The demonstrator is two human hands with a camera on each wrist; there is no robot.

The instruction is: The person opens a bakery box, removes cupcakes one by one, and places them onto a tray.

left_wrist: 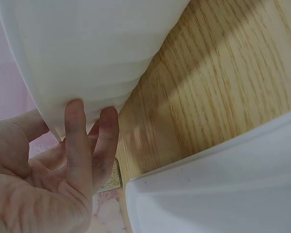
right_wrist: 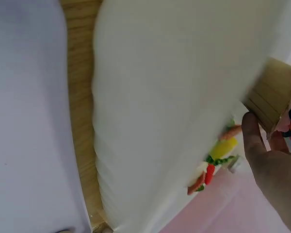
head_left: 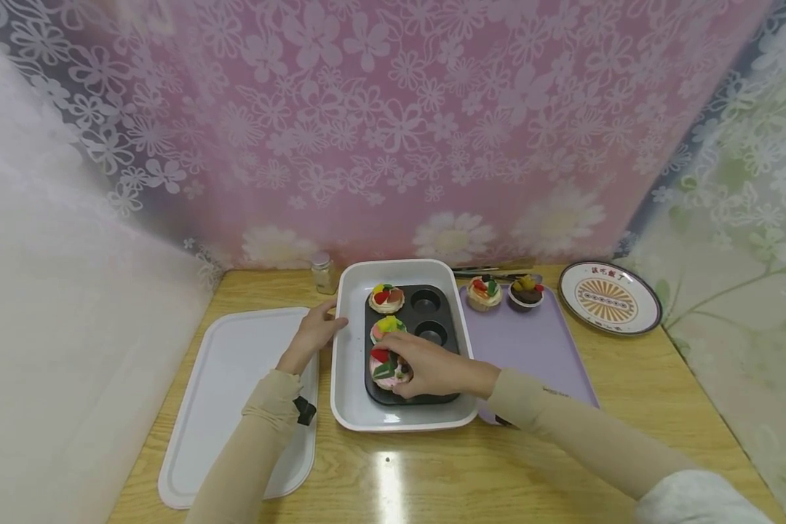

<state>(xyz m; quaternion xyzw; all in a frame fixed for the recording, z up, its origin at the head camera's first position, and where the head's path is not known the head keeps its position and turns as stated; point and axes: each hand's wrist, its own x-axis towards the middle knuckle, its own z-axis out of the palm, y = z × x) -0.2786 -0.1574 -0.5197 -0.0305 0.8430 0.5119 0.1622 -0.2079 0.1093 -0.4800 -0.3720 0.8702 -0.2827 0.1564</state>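
Observation:
My left hand [head_left: 314, 331] holds the left rim of a deep white baking dish [head_left: 349, 364]. In the left wrist view its fingertips press the dish's outer wall [left_wrist: 92, 58], with the thumb over the rim. Inside the dish lies a black muffin tin [head_left: 421, 399]. My right hand [head_left: 435, 362] grips a pink-cream cupcake [head_left: 388, 371] by its sides, over the tin's near left corner. The right wrist view shows its brown paper cup [right_wrist: 270, 94] tilted between thumb and fingers. Farther up that column sit a yellow-topped cupcake [head_left: 389, 326] and a cream cupcake [head_left: 386, 298].
Two cupcakes, one cream [head_left: 484, 292] and one chocolate [head_left: 526, 292], stand at the back of a purple tray [head_left: 530, 349]. A patterned plate [head_left: 609, 297] leans at far right. On the left lie a white tray [head_left: 249, 378] and a small jar [head_left: 323, 274].

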